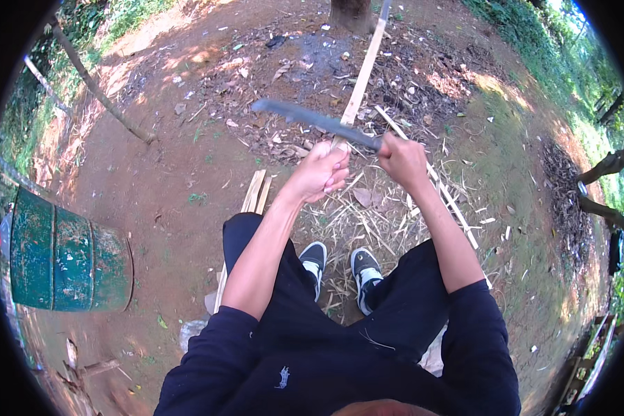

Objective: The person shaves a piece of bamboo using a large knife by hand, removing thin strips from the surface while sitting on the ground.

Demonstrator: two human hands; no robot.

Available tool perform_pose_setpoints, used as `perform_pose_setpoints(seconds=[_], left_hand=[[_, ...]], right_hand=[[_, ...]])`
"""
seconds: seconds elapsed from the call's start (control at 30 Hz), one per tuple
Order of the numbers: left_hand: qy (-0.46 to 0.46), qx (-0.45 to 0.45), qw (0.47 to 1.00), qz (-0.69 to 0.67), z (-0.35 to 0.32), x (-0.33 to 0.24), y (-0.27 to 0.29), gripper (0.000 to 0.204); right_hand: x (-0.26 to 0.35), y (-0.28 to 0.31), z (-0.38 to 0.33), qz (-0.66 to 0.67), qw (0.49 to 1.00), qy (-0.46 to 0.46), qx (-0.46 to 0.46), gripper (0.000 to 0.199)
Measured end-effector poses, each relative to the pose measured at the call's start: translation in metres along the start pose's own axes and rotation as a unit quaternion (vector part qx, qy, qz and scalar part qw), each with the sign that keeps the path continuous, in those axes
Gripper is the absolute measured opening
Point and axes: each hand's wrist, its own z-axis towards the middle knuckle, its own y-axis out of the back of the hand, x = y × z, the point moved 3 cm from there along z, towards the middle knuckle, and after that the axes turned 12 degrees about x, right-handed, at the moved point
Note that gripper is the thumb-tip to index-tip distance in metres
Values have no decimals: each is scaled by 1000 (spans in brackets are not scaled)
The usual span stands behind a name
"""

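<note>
from where i stand, the left hand (324,170) is curled tight around the near end of a pale wooden strip (365,75), which runs out from it toward one o'clock. at three o'clock from that fist, the right hand (403,161) is closed firmly round the handle of a machete (308,116). its blade points to ten o'clock and crosses the strip just beyond the left knuckles; i can't tell whether the edge bites or only passes over.

that nearness worries me: a skid toward six o'clock, off a knot perhaps, could bring the edge into the fingers. only the left hand seems to steady the strip, so it might twist under uneven pressure and throw the blade sideways. loose shavings (378,225) lie around the shoes (365,267) at six o'clock, and could slide underfoot.
</note>
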Motion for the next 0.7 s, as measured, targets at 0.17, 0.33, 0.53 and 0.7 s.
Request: perform_pose_setpoints(seconds=[0.17, 0.33, 0.53, 0.7], left_hand=[[-2, 23, 1000, 3, 11, -9, -4, 21], [9, 4, 1000, -21, -7, 8, -9, 20], [23, 40, 999, 10, -9, 2, -13, 19], [13, 20, 1000, 11, -6, 0, -19, 19]], right_hand=[[-27, -1, 17, -22, 999, -23, -29, 10], [-4, 4, -2, -21, 999, -20, 27, 6], [-7, 11, -4, -39, 999, -25, 8, 10], [2, 12, -7, -21, 999, -32, 16, 15]])
